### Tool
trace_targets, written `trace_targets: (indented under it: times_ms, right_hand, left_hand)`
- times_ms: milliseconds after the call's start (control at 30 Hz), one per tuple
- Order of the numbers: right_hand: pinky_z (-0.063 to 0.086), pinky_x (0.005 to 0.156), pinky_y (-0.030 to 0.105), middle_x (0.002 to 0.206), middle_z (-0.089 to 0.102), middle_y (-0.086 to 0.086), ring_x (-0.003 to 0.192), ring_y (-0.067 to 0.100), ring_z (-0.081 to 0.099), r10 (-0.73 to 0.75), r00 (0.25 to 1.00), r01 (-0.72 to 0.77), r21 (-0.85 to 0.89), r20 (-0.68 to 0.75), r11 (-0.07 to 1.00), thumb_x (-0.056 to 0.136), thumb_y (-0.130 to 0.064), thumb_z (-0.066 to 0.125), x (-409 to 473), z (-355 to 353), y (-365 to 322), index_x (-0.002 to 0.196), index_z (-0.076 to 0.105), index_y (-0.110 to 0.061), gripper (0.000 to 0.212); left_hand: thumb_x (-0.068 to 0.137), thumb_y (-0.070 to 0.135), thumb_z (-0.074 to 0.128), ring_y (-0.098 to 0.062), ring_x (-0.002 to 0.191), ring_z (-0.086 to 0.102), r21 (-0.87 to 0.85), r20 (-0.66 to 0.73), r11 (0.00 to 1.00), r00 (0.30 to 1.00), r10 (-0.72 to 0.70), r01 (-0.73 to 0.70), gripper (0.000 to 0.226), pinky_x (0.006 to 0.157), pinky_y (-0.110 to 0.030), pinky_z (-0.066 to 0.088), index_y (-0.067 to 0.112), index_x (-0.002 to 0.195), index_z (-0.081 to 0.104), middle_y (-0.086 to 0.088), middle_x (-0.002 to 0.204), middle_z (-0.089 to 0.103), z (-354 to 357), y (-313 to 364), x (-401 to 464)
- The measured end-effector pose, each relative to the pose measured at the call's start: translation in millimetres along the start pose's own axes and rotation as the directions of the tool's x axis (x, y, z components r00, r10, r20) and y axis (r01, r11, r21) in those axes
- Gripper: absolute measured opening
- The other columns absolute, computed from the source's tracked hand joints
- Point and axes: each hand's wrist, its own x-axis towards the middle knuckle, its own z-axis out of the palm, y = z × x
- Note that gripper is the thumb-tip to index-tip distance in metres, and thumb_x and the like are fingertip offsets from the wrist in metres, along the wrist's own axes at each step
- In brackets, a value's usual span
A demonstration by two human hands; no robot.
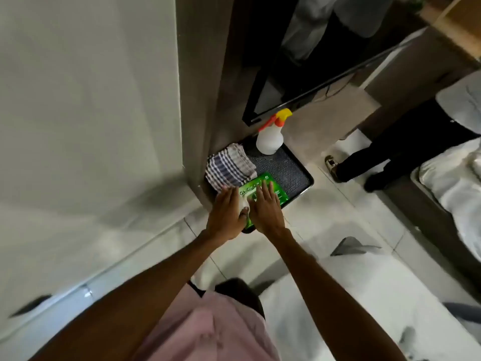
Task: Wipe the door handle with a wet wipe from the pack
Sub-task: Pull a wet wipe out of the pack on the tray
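Note:
A green pack of wet wipes [273,187] lies at the near end of a dark tray [291,173] on the floor. My left hand [226,212] is over the pack's left side, thumb and fingers pinched on a white wet wipe [244,203]. My right hand [265,207] rests flat on the pack with its fingers spread. The door handle is a dark blurred shape [30,306] on the white door [78,126], low at the left.
On the tray a folded checked cloth [230,166] lies at the left and a white spray bottle [270,134] with an orange and yellow head stands at the far end. Another person's dark trousered legs and shoes [364,162] stand at the right, beside a bed [453,183].

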Motion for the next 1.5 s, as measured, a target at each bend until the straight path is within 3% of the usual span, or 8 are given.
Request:
trace_targets:
  times_ms: [233, 433, 600, 833, 967, 1167, 1300, 1500]
  right_hand:
    - [0.007, 0.129, 0.042, 0.169, -0.002, 0.015, 0.158, 0.028, -0.002, -0.309, 0.884, 0.402, -0.231, 0.352, 0.886, 0.106, -0.038, 0.041, 43, 0, 71, 0.160, 0.004, -0.006, 0.073]
    - [0.009, 0.128, 0.046, 0.167, 0.010, 0.023, 0.156, 0.034, 0.008, -0.560, 0.759, 0.646, -0.277, 0.332, 0.712, 0.106, -0.027, 0.037, 61, 5, 104, 0.157, 0.017, 0.003, 0.062]
    - [0.048, 0.108, 0.054, 0.143, 0.052, 0.033, 0.134, 0.044, 0.052, -0.788, 0.607, 0.769, -0.331, 0.109, 0.547, 0.090, -0.012, 0.064, 80, 9, 122, 0.136, 0.055, 0.011, 0.053]
    - [0.054, 0.098, 0.057, 0.113, 0.071, 0.034, 0.108, 0.043, 0.071, -0.867, 0.494, 0.841, -0.288, 0.065, 0.457, 0.084, -0.013, 0.072, 94, 2, 119, 0.111, 0.069, 0.016, 0.039]
    - [0.040, 0.113, 0.053, 0.104, 0.075, 0.014, 0.106, 0.033, 0.070, -0.891, 0.424, 0.892, -0.246, 0.163, 0.380, 0.096, -0.029, 0.055, 130, -16, 109, 0.114, 0.069, -0.011, 0.029]
    - [0.044, 0.091, 0.039, 0.112, 0.069, 0.010, 0.104, 0.028, 0.059, -0.523, 0.810, 0.571, 0.155, -0.264, 0.807, 0.099, -0.035, 0.056, 136, -18, 107, 0.111, 0.071, -0.011, 0.030]
    - [0.049, 0.080, 0.039, 0.093, 0.074, 0.012, 0.085, 0.029, 0.063, -0.621, 0.749, 0.661, 0.206, -0.230, 0.721, 0.095, -0.016, 0.065, 116, -9, 127, 0.094, 0.073, -0.009, 0.011]
    - [0.053, 0.089, 0.045, 0.112, 0.073, 0.014, 0.101, 0.039, 0.062, -0.728, 0.684, 0.722, 0.093, 0.053, 0.685, 0.095, -0.020, 0.064, 101, 6, 123, 0.112, 0.073, -0.006, 0.024]
  left_hand:
    - [0.102, 0.027, 0.056, -0.029, 0.163, 0.001, 0.131, 0.217, 0.991, 0.974, -0.056, 0.028, 0.088, 0.132, -0.038, 0.010, 0.006, 0.166, 0.000, -0.014, 0.176, 0.002, 51, 11, 43]
    - [0.111, 0.039, 0.033, -0.026, 0.163, -0.006, 0.393, 0.151, 0.917, 0.980, -0.132, 0.063, 0.077, 0.132, -0.038, -0.003, 0.004, 0.165, -0.008, -0.013, 0.175, -0.008, 74, 9, 33]
    - [0.110, 0.046, 0.032, -0.031, 0.162, -0.008, 0.458, 0.159, 0.888, 0.979, -0.131, 0.045, 0.082, 0.131, -0.040, -0.005, 0.001, 0.164, -0.010, -0.017, 0.174, -0.011, 83, 5, 38]
    - [0.104, 0.023, 0.056, -0.032, 0.163, 0.002, 0.314, 0.102, 0.946, 0.988, -0.112, 0.074, 0.088, 0.128, -0.035, -0.005, -0.001, 0.164, -0.004, -0.019, 0.174, -0.002, 81, 10, 33]
    - [0.097, 0.020, 0.070, -0.031, 0.162, 0.009, 0.123, 0.086, 0.981, 0.983, -0.161, 0.150, 0.100, 0.130, -0.033, 0.004, -0.003, 0.164, -0.002, -0.018, 0.175, 0.004, 71, 13, 38]
    - [0.093, 0.012, 0.073, -0.029, 0.162, 0.007, -0.005, 0.104, 0.971, 0.966, -0.238, 0.240, 0.107, 0.126, -0.027, -0.001, 0.002, 0.165, -0.006, -0.015, 0.175, 0.001, 69, 16, 39]
    - [0.092, 0.017, 0.076, -0.029, 0.162, 0.010, -0.049, 0.114, 0.964, 0.960, -0.254, 0.261, 0.112, 0.130, -0.038, 0.007, 0.006, 0.165, -0.008, -0.013, 0.176, 0.005, 69, 15, 43]
    - [0.093, 0.022, 0.076, -0.027, 0.162, 0.009, -0.064, 0.119, 0.960, 0.957, -0.265, 0.274, 0.114, 0.123, -0.030, 0.002, 0.008, 0.165, -0.011, -0.012, 0.176, 0.005, 71, 13, 42]
